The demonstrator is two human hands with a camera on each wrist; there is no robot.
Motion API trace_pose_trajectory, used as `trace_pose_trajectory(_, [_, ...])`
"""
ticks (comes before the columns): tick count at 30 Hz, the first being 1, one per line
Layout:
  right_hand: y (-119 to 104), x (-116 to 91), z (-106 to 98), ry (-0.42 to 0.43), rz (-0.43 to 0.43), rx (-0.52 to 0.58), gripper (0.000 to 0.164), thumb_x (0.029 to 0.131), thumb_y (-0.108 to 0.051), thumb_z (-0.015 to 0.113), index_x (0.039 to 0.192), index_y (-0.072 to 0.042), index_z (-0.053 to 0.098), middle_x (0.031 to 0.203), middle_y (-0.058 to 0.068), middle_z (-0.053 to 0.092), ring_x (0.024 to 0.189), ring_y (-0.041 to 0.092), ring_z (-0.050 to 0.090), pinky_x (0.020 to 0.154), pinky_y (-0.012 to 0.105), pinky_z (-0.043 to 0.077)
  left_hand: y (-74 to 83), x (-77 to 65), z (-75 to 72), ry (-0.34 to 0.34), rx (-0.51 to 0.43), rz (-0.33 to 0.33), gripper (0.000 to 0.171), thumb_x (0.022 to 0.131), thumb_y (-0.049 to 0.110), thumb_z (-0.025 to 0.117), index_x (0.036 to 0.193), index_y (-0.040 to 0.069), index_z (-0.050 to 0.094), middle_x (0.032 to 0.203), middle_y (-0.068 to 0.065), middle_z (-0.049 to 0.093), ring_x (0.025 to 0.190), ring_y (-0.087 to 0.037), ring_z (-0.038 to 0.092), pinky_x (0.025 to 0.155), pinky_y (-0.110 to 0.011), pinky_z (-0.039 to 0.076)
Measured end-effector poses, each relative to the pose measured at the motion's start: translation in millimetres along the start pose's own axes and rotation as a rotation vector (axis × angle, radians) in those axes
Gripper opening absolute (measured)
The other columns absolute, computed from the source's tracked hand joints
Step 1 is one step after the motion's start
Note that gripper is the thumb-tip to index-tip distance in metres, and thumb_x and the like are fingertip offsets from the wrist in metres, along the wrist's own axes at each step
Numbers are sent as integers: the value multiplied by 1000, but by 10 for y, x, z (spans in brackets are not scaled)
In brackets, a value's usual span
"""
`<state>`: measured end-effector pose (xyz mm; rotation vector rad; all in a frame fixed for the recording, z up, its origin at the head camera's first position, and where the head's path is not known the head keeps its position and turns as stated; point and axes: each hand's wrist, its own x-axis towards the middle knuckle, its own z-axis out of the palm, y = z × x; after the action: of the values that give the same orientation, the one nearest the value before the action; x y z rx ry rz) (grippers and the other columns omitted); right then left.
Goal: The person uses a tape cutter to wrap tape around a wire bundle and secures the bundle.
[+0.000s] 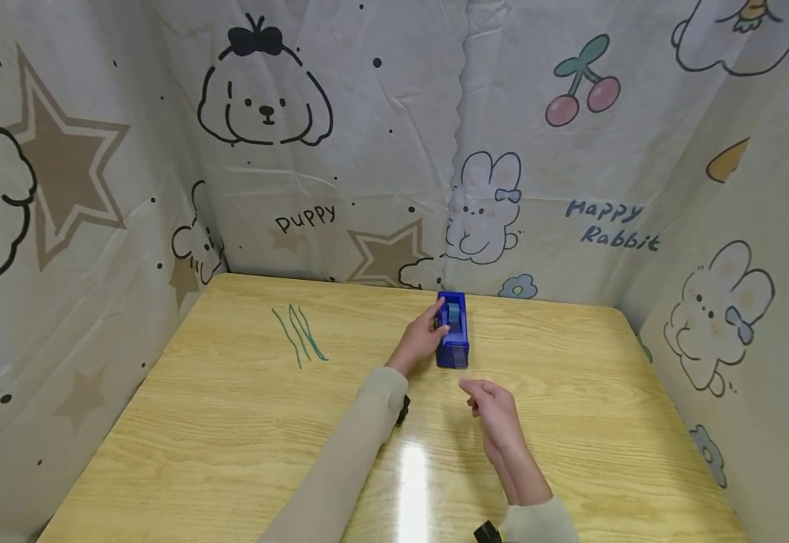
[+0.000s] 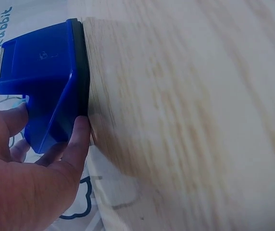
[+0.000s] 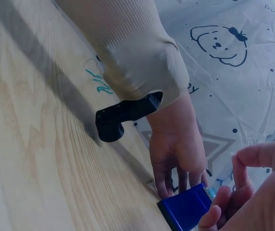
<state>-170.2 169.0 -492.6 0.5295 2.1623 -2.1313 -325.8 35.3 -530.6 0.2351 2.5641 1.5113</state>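
Observation:
A blue tape dispenser [image 1: 463,332] with a roll of tape [image 1: 454,315] stands near the table's far edge. My left hand [image 1: 420,339] grips its back part from the left, thumb and fingers on either side. In the left wrist view, the dispenser [image 2: 46,67] shows its dark base and toothed cutter. Just in front of the dispenser, my right hand [image 1: 498,415] pinches the end of a clear strip of tape [image 1: 460,357] between thumb and index finger. The strip is hard to make out. In the right wrist view, the right hand's other fingers [image 3: 229,199] are curled.
Several thin green wavy lines [image 1: 299,333] lie on the wooden table [image 1: 231,437] at the left; whether they are strings or marks I cannot tell. A printed curtain [image 1: 367,151] encloses the table at the back and sides. A black wrist camera [image 3: 123,115] sits at the left cuff.

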Motion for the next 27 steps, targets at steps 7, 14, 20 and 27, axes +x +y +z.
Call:
trace_pose_trajectory(7, [39,-93,-11,-13,-3,9,18,99,-18,69,90,-2,72,80,-2,54,80,16,50,76,28,45,5,2,4,1,-22,-2,61,109,28,55,164,36,29,167,-8,35,153,-33,36,123,-52,30])
trace_pose_trajectory(14, [93,-166,-23,-7,-10,28,20,99,-16,68,82,-6,69,80,-1,54,80,16,50,75,28,45,-24,5,25,5,-51,-18,61,108,29,56,163,39,30,167,-7,35,154,-32,35,124,-52,30])
trace_pose_trajectory(20, [112,-233,-15,-13,-9,33,19,98,-14,69,82,-5,69,79,-3,53,79,16,49,76,28,42,-32,8,10,11,-46,-10,61,108,29,56,163,39,30,167,-8,36,152,-32,37,123,-52,32])
trace_pose_trajectory(27, [150,-307,-47,-28,13,9,19,100,-18,67,93,0,69,87,-1,52,83,18,48,82,33,42,-42,13,14,1,-52,-8,62,108,28,56,163,39,30,167,-9,36,152,-33,38,122,-53,32])
